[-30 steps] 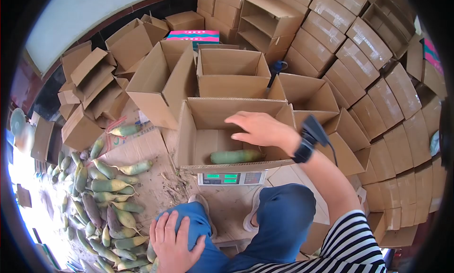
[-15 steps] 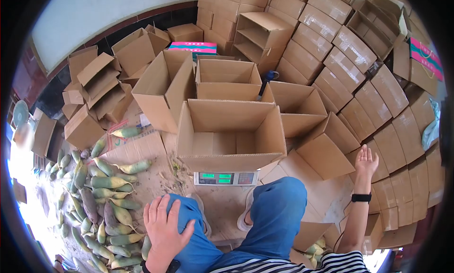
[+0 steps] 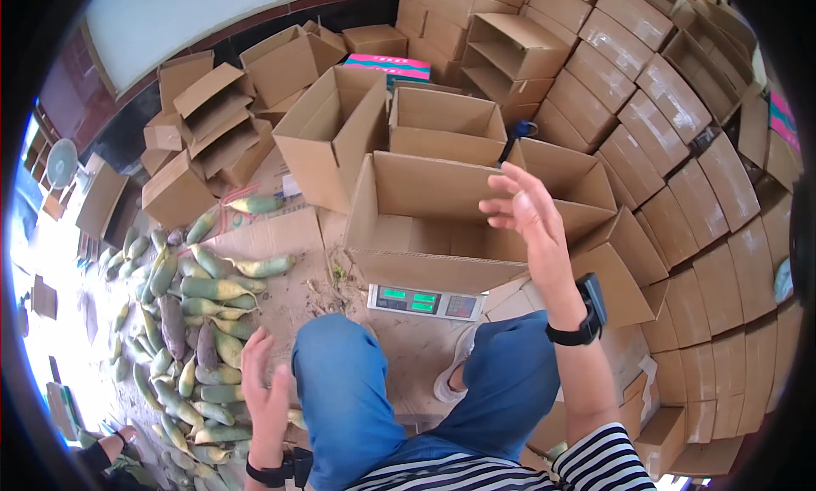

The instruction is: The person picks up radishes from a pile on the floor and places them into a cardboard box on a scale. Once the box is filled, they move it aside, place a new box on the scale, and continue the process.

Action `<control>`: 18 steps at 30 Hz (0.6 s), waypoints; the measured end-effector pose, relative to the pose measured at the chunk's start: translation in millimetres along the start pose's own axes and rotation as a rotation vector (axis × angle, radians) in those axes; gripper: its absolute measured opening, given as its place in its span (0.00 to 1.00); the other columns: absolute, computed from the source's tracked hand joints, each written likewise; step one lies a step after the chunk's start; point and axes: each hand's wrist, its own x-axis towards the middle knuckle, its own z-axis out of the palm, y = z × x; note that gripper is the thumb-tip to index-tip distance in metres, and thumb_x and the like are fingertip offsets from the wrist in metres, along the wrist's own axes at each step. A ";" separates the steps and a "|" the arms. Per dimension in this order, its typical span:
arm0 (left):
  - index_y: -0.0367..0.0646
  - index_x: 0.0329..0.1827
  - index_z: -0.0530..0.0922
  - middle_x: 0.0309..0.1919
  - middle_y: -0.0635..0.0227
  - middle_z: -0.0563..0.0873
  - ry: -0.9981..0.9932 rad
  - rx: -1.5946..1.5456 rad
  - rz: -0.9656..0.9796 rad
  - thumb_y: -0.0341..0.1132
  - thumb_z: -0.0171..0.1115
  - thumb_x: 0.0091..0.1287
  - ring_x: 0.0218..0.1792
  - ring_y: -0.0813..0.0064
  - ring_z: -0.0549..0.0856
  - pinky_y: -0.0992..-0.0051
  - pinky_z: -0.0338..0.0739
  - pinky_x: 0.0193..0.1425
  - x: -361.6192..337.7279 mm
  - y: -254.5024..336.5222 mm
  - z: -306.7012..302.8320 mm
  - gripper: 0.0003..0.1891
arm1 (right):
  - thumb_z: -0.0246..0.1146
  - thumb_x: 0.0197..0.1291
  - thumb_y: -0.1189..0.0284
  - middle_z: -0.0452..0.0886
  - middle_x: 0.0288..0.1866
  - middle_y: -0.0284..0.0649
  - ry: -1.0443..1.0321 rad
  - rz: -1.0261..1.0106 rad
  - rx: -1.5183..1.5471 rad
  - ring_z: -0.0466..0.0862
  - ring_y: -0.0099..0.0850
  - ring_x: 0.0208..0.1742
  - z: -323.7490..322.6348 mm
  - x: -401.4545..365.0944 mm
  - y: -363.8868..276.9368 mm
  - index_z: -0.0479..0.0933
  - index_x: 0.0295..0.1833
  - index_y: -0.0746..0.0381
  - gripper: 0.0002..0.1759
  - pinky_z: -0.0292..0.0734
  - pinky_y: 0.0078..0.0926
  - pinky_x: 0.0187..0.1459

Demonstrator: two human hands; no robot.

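Now the right hand [image 3: 531,215] has been brought in from the far side at 3 o'clock and is held over the near right part of the large carton [image 3: 433,270], at 1 o'clock. Its fingers are loosely spread and slightly bent, and nothing is gripped. The left hand [image 3: 268,397] has been lifted off the knee [image 3: 340,372] and is held just beside it at 8 o'clock, half open with the thumb apart; nothing is seen to be held, though whether a radish is brushed cannot be told. Both hands can thus be judged free.

The carton is borne by a scale [image 3: 425,302] at 12 o'clock, whose green display is lit. The long radish seen inside a second ago is no longer in view, but part of the carton's floor is hidden by its near wall.

Green and purple radishes [image 3: 212,288] are heaped from 8 to 10 o'clock, behind and beyond the left hand, and a lone radish [image 3: 257,204] is set apart at 10 o'clock. The carton is closely hemmed in: an upright carton [image 3: 314,164] is stood at 11, an open carton [image 3: 446,142] at 12, and a tilted carton [image 3: 612,278] at 2, with a dark blue bottle [image 3: 513,139] wedged between boxes at 1. Another person's forearm [image 3: 110,444] is glimpsed at 7.
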 end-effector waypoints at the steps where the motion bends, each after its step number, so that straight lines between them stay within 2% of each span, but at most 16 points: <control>1: 0.38 0.60 0.75 0.63 0.53 0.74 0.080 -0.089 -0.196 0.44 0.68 0.62 0.63 0.53 0.74 0.58 0.68 0.67 -9.4 -31.8 -9.1 0.27 | 0.58 0.73 0.70 0.76 0.60 0.39 -0.009 0.007 0.006 0.80 0.24 0.51 2.5 2.2 12.3 0.67 0.69 0.64 0.23 0.76 0.22 0.50; 3: 0.38 0.57 0.76 0.58 0.51 0.78 -0.123 0.281 -0.373 0.40 0.67 0.63 0.59 0.51 0.77 0.58 0.72 0.63 -35.5 -94.0 -34.7 0.23 | 0.57 0.73 0.68 0.76 0.58 0.38 -0.024 0.011 -0.055 0.80 0.23 0.50 4.7 6.5 45.9 0.68 0.69 0.64 0.22 0.76 0.22 0.50; 4: 0.37 0.54 0.77 0.52 0.52 0.80 -0.184 0.490 -0.332 0.39 0.67 0.62 0.53 0.51 0.80 0.59 0.74 0.59 -56.9 -122.4 -40.5 0.21 | 0.57 0.74 0.66 0.78 0.56 0.38 -0.046 0.002 -0.141 0.81 0.24 0.50 8.0 3.4 64.9 0.70 0.66 0.65 0.21 0.76 0.22 0.49; 5: 0.37 0.51 0.78 0.47 0.52 0.83 -0.248 0.698 -0.291 0.39 0.67 0.61 0.48 0.52 0.82 0.60 0.76 0.55 -81.4 -148.7 -45.2 0.19 | 0.61 0.70 0.65 0.79 0.52 0.40 -0.066 -0.006 -0.366 0.83 0.29 0.48 4.9 0.9 90.6 0.74 0.62 0.65 0.20 0.77 0.24 0.49; 7: 0.37 0.51 0.78 0.48 0.49 0.82 -0.333 0.771 -0.493 0.43 0.67 0.60 0.53 0.44 0.79 0.55 0.75 0.57 -126.7 -190.8 -55.4 0.22 | 0.62 0.68 0.69 0.79 0.52 0.42 -0.262 -0.044 -0.782 0.84 0.31 0.45 16.7 -6.7 73.2 0.74 0.59 0.66 0.18 0.79 0.26 0.48; 8: 0.37 0.51 0.78 0.48 0.49 0.82 -0.336 0.766 -0.496 0.43 0.67 0.60 0.53 0.44 0.79 0.55 0.75 0.57 -142.8 -202.5 -58.6 0.22 | 0.62 0.68 0.69 0.79 0.52 0.42 -0.266 -0.041 -0.786 0.84 0.31 0.45 17.4 -7.5 75.2 0.74 0.59 0.66 0.18 0.79 0.26 0.48; 10: 0.36 0.51 0.79 0.47 0.47 0.82 -0.333 0.788 -0.687 0.45 0.69 0.57 0.54 0.45 0.80 0.54 0.76 0.58 -173.8 -221.6 -63.6 0.25 | 0.64 0.64 0.67 0.79 0.52 0.47 -0.339 -0.227 -1.087 0.84 0.41 0.47 18.2 -8.1 82.0 0.75 0.56 0.66 0.19 0.79 0.33 0.51; 11: 0.36 0.51 0.79 0.47 0.47 0.82 -0.333 0.784 -0.694 0.45 0.69 0.57 0.54 0.45 0.80 0.54 0.76 0.58 -190.1 -235.5 -67.6 0.25 | 0.64 0.64 0.67 0.79 0.52 0.47 -0.347 -0.226 -1.087 0.84 0.41 0.47 17.8 -7.9 88.4 0.75 0.56 0.66 0.19 0.79 0.33 0.51; 13: 0.35 0.50 0.80 0.47 0.44 0.82 -0.369 0.849 -0.757 0.44 0.67 0.55 0.53 0.44 0.80 0.54 0.76 0.59 -220.5 -269.2 -72.7 0.24 | 0.65 0.60 0.63 0.79 0.51 0.48 -0.423 -0.191 -1.166 0.80 0.46 0.54 12.1 -7.7 101.6 0.75 0.56 0.64 0.21 0.77 0.43 0.55; 15: 0.31 0.46 0.80 0.46 0.41 0.83 -0.327 0.821 -0.756 0.41 0.63 0.55 0.50 0.43 0.82 0.55 0.77 0.58 -238.7 -282.4 -72.4 0.22 | 0.65 0.60 0.63 0.80 0.52 0.48 -0.487 -0.144 -1.246 0.80 0.47 0.55 4.1 -7.3 109.0 0.75 0.57 0.63 0.23 0.77 0.43 0.55; 17: 0.31 0.46 0.79 0.45 0.39 0.83 -0.324 0.750 -0.763 0.39 0.66 0.54 0.50 0.42 0.81 0.53 0.76 0.57 -249.3 -288.0 -76.2 0.22 | 0.64 0.60 0.63 0.80 0.53 0.50 -0.545 -0.128 -1.313 0.79 0.49 0.56 -4.8 -9.8 126.5 0.73 0.60 0.63 0.25 0.76 0.45 0.57; 18: 0.32 0.48 0.78 0.44 0.40 0.83 -0.252 0.775 -0.787 0.39 0.67 0.53 0.50 0.42 0.80 0.53 0.76 0.57 -252.9 -288.9 -73.0 0.22 | 0.64 0.60 0.64 0.80 0.56 0.51 -0.574 -0.028 -1.331 0.79 0.48 0.57 -1.4 -8.6 121.1 0.73 0.60 0.64 0.25 0.75 0.44 0.58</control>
